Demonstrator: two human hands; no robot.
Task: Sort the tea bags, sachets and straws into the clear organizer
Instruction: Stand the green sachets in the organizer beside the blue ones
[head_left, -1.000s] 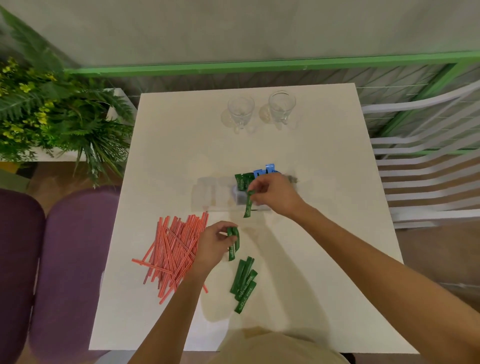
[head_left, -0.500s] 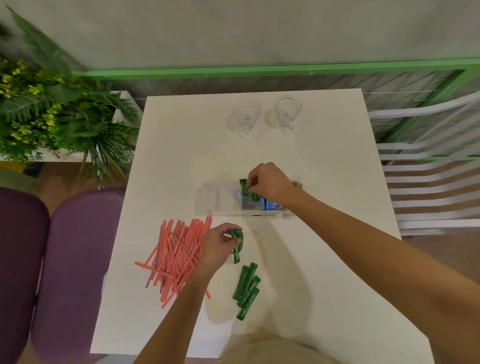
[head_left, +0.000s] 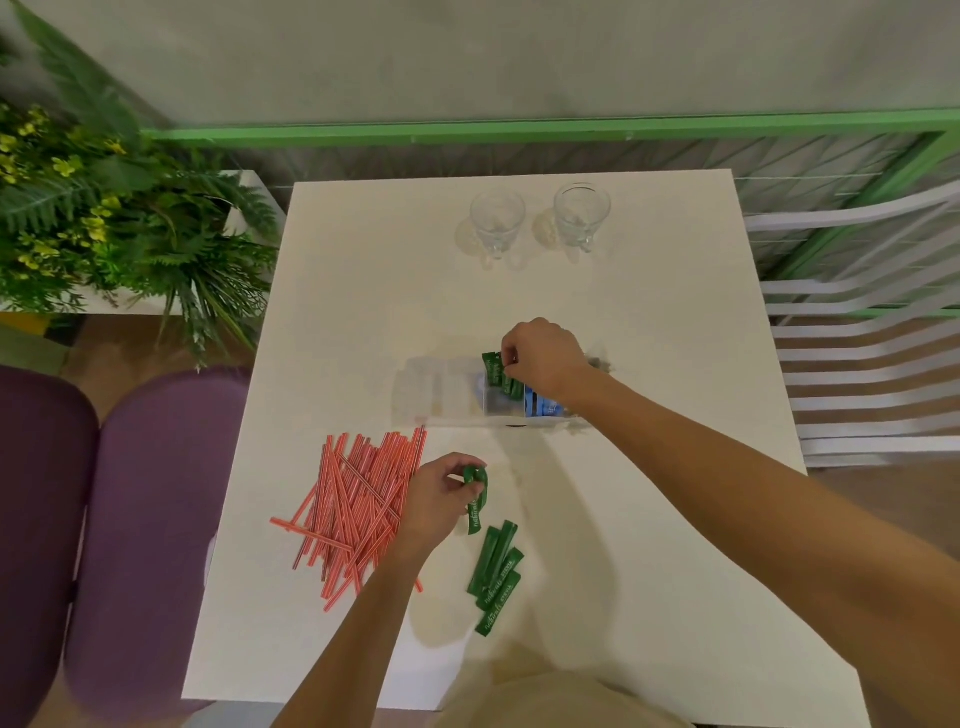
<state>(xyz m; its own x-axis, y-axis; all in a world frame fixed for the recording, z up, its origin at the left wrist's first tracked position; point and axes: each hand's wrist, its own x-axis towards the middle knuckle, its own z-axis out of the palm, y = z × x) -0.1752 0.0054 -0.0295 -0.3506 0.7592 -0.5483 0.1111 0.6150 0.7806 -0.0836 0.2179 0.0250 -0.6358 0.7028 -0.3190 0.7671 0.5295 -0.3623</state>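
From my head view, the clear organizer (head_left: 441, 397) sits mid-desk (head_left: 649, 519). My right hand (head_left: 545, 358) reaches over its right half, fingertips pinching the green sachets (head_left: 500, 374) that stand in a middle compartment. I judge this is to seat them upright so that more fit. At 3 o'clock of them, the next compartment holds blue tea bags (head_left: 543, 406). The compartments toward 9 o'clock look unfilled, though the clear walls are hard to read.

My left hand (head_left: 439, 493), at 6 o'clock of the organizer, curls around one bent sachet (head_left: 477, 504), likely kept ready as the next to go in. The loose sachets (head_left: 496, 577) lie fanned at 5 o'clock of that hand, within easy reach. The red straws (head_left: 358, 499) are heaped just beside it at 9 o'clock.

Bare desk runs from the organizer to the two glasses (head_left: 496, 223) at 12 o'clock, well apart, so lifting over is safe. The straws' outer ends come near the desk's 9 o'clock edge, so a careless sweep could roll some off. Toward 3 o'clock there is open room.
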